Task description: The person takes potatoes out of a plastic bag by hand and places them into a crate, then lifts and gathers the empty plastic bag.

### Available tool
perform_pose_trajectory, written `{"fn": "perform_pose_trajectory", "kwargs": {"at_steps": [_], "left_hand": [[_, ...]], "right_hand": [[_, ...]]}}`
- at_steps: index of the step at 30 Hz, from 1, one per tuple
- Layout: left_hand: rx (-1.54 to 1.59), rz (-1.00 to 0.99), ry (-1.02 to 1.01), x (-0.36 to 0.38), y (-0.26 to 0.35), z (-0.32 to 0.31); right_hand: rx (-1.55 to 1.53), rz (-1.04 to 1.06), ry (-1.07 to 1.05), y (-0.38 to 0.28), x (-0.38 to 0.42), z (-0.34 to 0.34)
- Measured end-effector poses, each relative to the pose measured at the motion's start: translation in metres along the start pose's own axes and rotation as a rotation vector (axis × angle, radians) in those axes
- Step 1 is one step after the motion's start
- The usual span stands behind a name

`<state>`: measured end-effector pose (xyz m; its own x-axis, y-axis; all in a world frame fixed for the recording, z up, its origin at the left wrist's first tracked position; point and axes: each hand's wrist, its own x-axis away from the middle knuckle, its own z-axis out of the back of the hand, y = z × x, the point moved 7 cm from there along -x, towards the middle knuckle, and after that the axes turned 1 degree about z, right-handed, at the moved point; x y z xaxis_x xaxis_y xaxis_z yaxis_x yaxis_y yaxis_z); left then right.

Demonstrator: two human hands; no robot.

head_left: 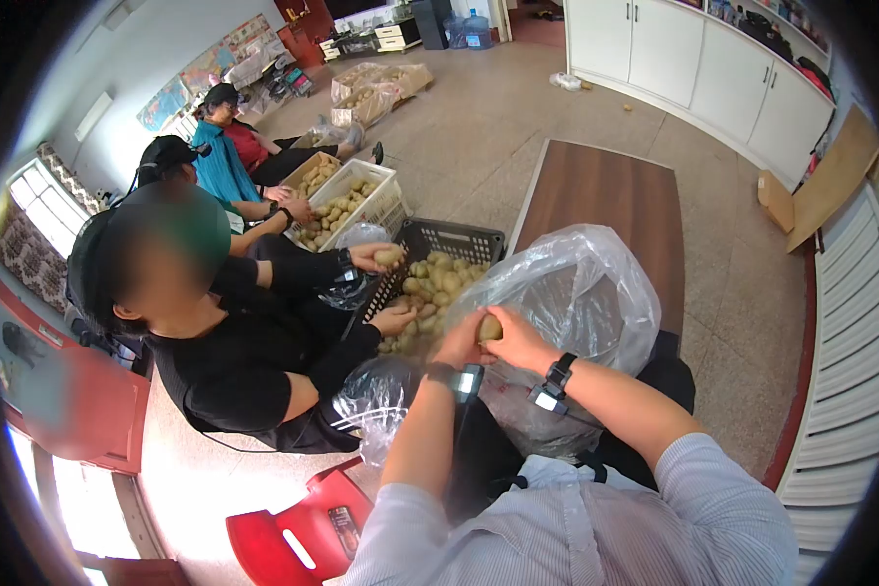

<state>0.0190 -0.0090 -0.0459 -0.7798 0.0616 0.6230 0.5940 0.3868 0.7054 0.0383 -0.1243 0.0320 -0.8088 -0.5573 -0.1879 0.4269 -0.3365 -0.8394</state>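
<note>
Between my hands is a potato, held over the near side of a large clear plastic bag. My left hand closes on it from the left, and my right hand closes on it from the right. The bag stands open in front of me, its rim spread wide. Just beyond my left hand is a dark crate holding several potatoes. A co-worker's hand holds another potato above that crate, and their other hand is at the potatoes.
A brown table stands beyond the bag. White crate with potatoes sits further left, near two other people. A red stool is at lower left, by another clear bag. White cabinets line the back.
</note>
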Motion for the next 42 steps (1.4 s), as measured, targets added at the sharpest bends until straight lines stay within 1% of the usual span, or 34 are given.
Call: {"fn": "perform_pose_trajectory", "kwargs": {"at_steps": [1,3,5,6,8,9,10,11,12,13,14,15,16,17,18,19,20,21,23,24,25,27,28,29,31,33,35,36,37,38,39,40,41,42], "left_hand": [[-0.062,-0.060,-0.046,0.001,0.004,-0.003],[-0.118,-0.084,-0.045,0.001,0.007,0.007],[-0.160,-0.114,-0.034,-0.010,0.006,0.025],[-0.081,-0.130,-0.016,-0.025,0.000,0.041],[0.229,-0.176,0.036,-0.071,-0.016,0.086],[0.283,-0.226,0.103,-0.070,-0.012,0.091],[0.217,-0.322,0.184,-0.065,-0.008,0.099],[0.100,-0.423,0.269,-0.063,-0.004,0.109],[-0.152,-0.560,0.377,-0.061,0.002,0.123],[-0.590,-0.732,0.542,-0.057,0.010,0.137],[-1.017,-0.808,0.684,-0.053,0.017,0.145],[-1.528,-0.579,0.831,-0.050,0.021,0.143],[-1.437,-0.558,0.793,-0.051,0.021,0.149],[-1.130,-0.534,0.716,-0.055,0.019,0.159],[-0.717,-0.471,0.620,-0.056,0.016,0.165],[-0.415,-0.363,0.569,-0.057,0.011,0.160],[-0.404,-0.329,0.542,-0.059,0.010,0.151],[-0.434,-0.304,0.536,-0.062,0.009,0.144],[-0.626,-0.377,0.564,-0.084,0.000,0.146],[-0.804,-0.449,0.609,-0.091,0.003,0.141],[-0.814,-0.459,0.593,-0.081,0.010,0.123],[-1.093,-0.318,0.378,-0.052,0.013,0.074],[-1.332,-0.365,0.383,-0.082,0.003,0.096],[-1.334,-0.358,0.391,-0.112,0.002,0.108],[-1.688,-0.268,0.327,-0.132,-0.015,0.134],[-2.254,-0.465,0.166,-0.092,-0.010,0.086],[-2.153,-0.605,0.231,-0.066,0.007,0.058],[-1.504,-0.508,0.402,-0.022,0.034,0.028],[-0.846,-0.412,0.521,0.018,0.046,0.014],[-1.047,-0.542,0.474,-0.001,0.050,0.022],[-1.248,-0.672,0.417,-0.019,0.052,0.031],[-1.358,-0.901,0.400,0.012,0.070,0.004],[-1.410,-1.015,0.393,0.036,0.085,-0.020],[-1.462,-1.131,0.392,0.064,0.101,-0.047]], "right_hand": [[0.003,0.000,0.003,-0.002,0.002,0.000],[-0.046,0.009,-0.039,-0.006,0.007,0.000],[0.002,0.007,-0.050,0.000,0.013,0.001],[0.047,0.004,-0.062,0.005,0.017,0.001],[0.071,-0.032,-0.053,0.023,0.028,0.002],[0.094,-0.064,-0.050,0.033,0.035,0.007],[0.105,-0.087,-0.029,0.039,0.044,0.016],[0.126,-0.082,-0.015,0.041,0.051,0.024],[0.149,-0.076,0.003,0.042,0.057,0.033],[0.163,-0.101,0.034,0.044,0.063,0.045],[0.164,-0.127,0.037,0.044,0.070,0.055],[0.164,-0.156,0.044,0.046,0.077,0.065],[0.262,-0.001,0.153,0.052,0.081,0.074],[0.282,-0.032,0.190,0.052,0.089,0.089],[0.325,-0.005,0.266,0.041,0.096,0.107],[0.370,0.028,0.336,0.030,0.101,0.125],[0.494,0.101,0.424,0.022,0.104,0.144],[0.504,0.086,0.444,0.018,0.108,0.162],[0.751,-0.023,0.600,0.007,0.117,0.198],[0.811,-0.080,0.627,0.015,0.120,0.210],[0.817,-0.090,0.644,0.023,0.124,0.218],[0.829,-0.350,0.612,0.053,0.134,0.234],[0.773,-0.526,0.498,0.068,0.137,0.238],[0.766,-0.523,0.492,0.078,0.140,0.244],[0.579,-0.735,0.238,0.137,0.145,0.232],[0.604,-0.603,0.372,0.163,0.138,0.230],[0.506,-0.561,0.298,0.158,0.126,0.232],[0.493,-0.549,0.274,0.155,0.120,0.233],[0.431,-0.473,0.376,0.147,0.116,0.239],[0.364,-0.401,0.479,0.137,0.112,0.245],[0.360,-0.395,0.468,0.129,0.106,0.247],[0.247,-0.362,0.503,0.117,0.098,0.250],[0.133,-0.327,0.536,0.103,0.093,0.252],[-0.098,-0.320,0.557,0.086,0.088,0.252]]}}
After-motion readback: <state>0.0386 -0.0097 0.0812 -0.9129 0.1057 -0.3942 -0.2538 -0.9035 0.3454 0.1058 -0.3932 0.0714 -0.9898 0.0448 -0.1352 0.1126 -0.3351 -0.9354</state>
